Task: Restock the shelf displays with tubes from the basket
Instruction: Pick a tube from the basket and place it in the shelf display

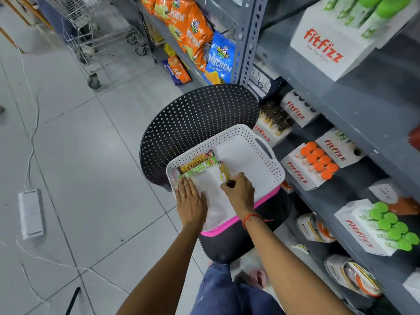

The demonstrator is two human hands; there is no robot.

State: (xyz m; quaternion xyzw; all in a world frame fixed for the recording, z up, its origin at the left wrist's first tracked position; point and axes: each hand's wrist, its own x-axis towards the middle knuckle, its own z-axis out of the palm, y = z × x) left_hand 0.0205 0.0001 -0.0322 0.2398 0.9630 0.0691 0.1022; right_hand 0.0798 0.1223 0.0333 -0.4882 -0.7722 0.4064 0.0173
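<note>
I'm looking at pale floor tiles; a black perforated chair is sitting centre, trolley standing at eleven o'clock, grey shelving running at three.

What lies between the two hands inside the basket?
In the head view, only bare white liner lies between the left hand and right hand in the basket.

Both bare forearms reach forward from the near edge, roughly parallel. The left hand lies flat, palm down, fingers together and stretched out, a ring on one finger. The right hand, just to its right, is curled, fingertips pinched together; a red thread circles its wrist.
</note>
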